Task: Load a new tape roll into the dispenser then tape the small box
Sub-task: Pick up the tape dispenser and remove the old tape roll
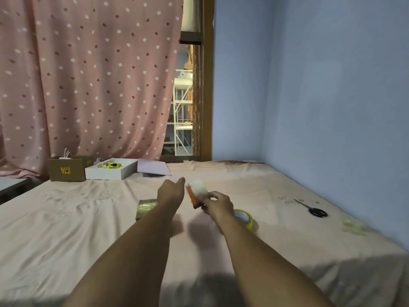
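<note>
1. Both bare forearms enter from the bottom edge and reach forward over a pink bedsheet (77, 218) with faint embroidery.
2. Right hand (218, 204): fingers curled closed around the orange-red dispenser (192, 197), which carries a pale, whitish tape roll (199, 187). Dispenser is held clear of the sheet, tilted, roll uppermost. Motion blur hides finer detail.
3. Left hand (171, 190): extended forward just left of the dispenser, thumb pointing away. It grips nothing that can be seen; how far the other fingers are spread cannot be told, as the back of the hand hides them.
4. Flat yellowish item in clear wrap (145, 208) lies on the sheet, partly covered by the left forearm. No print readable.
5. Yellow-edged tape roll (244, 217) lies on the sheet just beside and behind the right wrist. Core print not legible.
6. Black-handled scissors (315, 210) lie well to the right, near the blue wall (332, 96).
7. Crumpled clear material (353, 227) sits near the right edge of the bed.
8. Brown cardboard box (66, 170) stands at the far left, flaps open, with a yellow square label on its front; the characters are unreadable.
9. White shallow box (110, 172) touches the cardboard box and holds a yellow object (113, 165).
10. Lilac sheet (152, 167) leans beside the white box.
11. Pink spotted curtain (88, 74) hangs behind.
</note>
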The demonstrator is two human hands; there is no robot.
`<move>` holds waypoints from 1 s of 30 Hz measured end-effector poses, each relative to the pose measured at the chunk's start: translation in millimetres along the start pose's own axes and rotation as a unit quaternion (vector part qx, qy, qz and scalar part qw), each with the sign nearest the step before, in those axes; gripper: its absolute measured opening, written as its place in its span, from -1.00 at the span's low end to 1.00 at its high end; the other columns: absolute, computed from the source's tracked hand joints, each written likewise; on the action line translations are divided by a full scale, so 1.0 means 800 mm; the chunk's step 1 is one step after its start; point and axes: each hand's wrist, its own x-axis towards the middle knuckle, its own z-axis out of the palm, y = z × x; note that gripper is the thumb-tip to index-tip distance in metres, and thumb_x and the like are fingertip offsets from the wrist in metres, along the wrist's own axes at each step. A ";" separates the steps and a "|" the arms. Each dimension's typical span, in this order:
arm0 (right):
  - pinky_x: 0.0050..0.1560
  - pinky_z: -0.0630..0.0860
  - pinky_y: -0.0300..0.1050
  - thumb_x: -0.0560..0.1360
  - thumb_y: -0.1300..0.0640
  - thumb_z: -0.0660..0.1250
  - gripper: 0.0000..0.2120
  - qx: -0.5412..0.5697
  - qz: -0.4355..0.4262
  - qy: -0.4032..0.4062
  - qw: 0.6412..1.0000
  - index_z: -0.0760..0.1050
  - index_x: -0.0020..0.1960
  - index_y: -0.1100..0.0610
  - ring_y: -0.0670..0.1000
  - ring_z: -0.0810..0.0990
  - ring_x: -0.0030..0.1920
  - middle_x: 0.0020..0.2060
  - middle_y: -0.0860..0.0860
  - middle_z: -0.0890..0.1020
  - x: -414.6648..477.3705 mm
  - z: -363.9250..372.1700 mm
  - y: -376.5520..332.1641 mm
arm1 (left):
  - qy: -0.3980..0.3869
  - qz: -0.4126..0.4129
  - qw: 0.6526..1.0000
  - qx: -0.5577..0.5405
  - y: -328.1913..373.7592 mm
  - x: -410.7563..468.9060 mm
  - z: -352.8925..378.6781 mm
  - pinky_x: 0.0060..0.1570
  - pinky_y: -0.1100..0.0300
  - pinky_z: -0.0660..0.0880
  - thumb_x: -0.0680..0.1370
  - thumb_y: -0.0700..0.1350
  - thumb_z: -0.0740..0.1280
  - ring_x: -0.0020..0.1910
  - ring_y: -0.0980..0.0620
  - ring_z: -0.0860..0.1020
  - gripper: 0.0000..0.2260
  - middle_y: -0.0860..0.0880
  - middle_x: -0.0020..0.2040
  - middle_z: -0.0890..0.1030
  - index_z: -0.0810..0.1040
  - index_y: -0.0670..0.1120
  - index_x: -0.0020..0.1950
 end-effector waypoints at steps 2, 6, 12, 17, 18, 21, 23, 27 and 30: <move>0.08 0.65 0.07 0.42 -0.11 0.51 -0.78 0.089 0.028 -0.015 0.995 0.65 -0.16 0.05 0.07 0.69 -0.30 -0.30 0.06 0.72 0.005 0.004 -0.002 | -0.071 -0.084 0.990 -0.093 -0.010 -0.003 0.003 0.06 -0.02 0.50 0.59 0.26 0.20 0.13 -0.26 0.58 -0.45 -0.24 0.17 0.58 0.50 -0.22 0.23; 0.17 0.65 0.19 0.48 -0.02 0.50 -0.79 0.162 0.042 -0.079 0.983 0.65 -0.07 0.13 0.14 0.75 -0.14 -0.15 0.11 0.77 0.004 0.014 -0.012 | -0.228 -0.135 0.930 -0.255 -0.016 -0.018 0.018 0.00 -0.11 0.62 0.58 0.18 0.24 0.06 -0.25 0.66 -0.53 -0.20 0.11 0.65 0.62 -0.20 0.19; 0.10 0.62 0.04 0.54 -0.09 0.40 -0.77 0.110 0.089 -0.138 0.980 0.61 0.10 0.03 0.11 0.64 0.16 0.06 0.02 0.67 -0.004 -0.006 -0.036 | -0.188 -0.136 0.919 -0.317 -0.010 -0.019 0.018 -0.06 -0.01 0.65 0.54 -0.28 0.20 -0.11 -0.22 0.69 -0.72 -0.24 -0.13 0.73 0.66 -0.32 0.08; -0.05 0.55 -0.02 0.48 -0.09 0.44 -0.66 0.082 0.058 -0.061 0.993 0.60 0.15 0.09 0.06 0.56 0.01 0.03 0.04 0.62 0.010 -0.024 -0.048 | -0.167 -0.131 0.933 -0.292 -0.008 -0.020 0.012 -0.27 0.11 0.62 0.61 -0.25 0.07 -0.20 -0.13 0.68 -0.67 -0.17 -0.25 0.75 0.60 -0.29 0.15; -0.11 0.51 -0.05 0.50 -0.04 0.45 -0.73 0.101 0.047 -0.060 0.992 0.62 0.10 0.10 0.04 0.55 -0.06 -0.01 0.04 0.64 0.013 -0.026 -0.049 | -0.164 -0.133 0.932 -0.293 -0.007 -0.020 0.012 -0.31 0.13 0.61 0.61 -0.25 0.07 -0.23 -0.12 0.69 -0.67 -0.16 -0.25 0.75 0.58 -0.28 0.17; -0.19 0.48 -0.10 0.53 0.12 0.45 -0.96 0.121 0.022 -0.066 0.990 0.62 -0.04 0.07 0.02 0.56 -0.16 -0.10 0.03 0.67 0.015 -0.031 -0.049 | -0.164 -0.134 0.926 -0.312 -0.006 -0.023 0.014 -0.35 0.10 0.63 0.60 -0.26 0.12 -0.26 -0.17 0.73 -0.71 -0.18 -0.17 0.76 0.55 -0.30 0.20; -0.18 0.51 -0.10 0.54 0.16 0.44 -0.95 0.120 0.016 -0.067 0.990 0.61 -0.09 0.07 0.02 0.58 -0.17 -0.15 0.04 0.66 0.016 -0.031 -0.047 | -0.161 -0.135 0.919 -0.333 -0.010 -0.026 0.017 -0.29 0.06 0.66 0.60 -0.27 0.13 -0.23 -0.22 0.72 -0.71 -0.22 -0.10 0.75 0.57 -0.32 0.20; -0.14 0.55 -0.07 0.57 0.18 0.41 -0.90 0.094 0.026 -0.059 0.993 0.59 -0.11 0.06 0.01 0.61 -0.16 -0.16 0.03 0.65 0.017 -0.029 -0.036 | -0.154 -0.147 0.918 -0.335 -0.028 -0.034 0.023 -0.18 0.08 0.61 0.62 -0.25 0.07 -0.15 -0.20 0.67 -0.68 -0.25 0.02 0.73 0.55 -0.31 0.22; -0.15 0.50 -0.10 0.58 0.18 0.39 -0.92 0.097 0.036 -0.048 0.993 0.58 -0.09 0.07 0.02 0.62 -0.16 -0.11 0.06 0.67 0.017 -0.026 -0.023 | -0.135 -0.154 0.912 -0.355 -0.037 -0.034 0.027 -0.23 0.10 0.58 0.60 -0.24 0.16 -0.19 -0.15 0.63 -0.71 -0.28 0.14 0.67 0.54 -0.30 0.24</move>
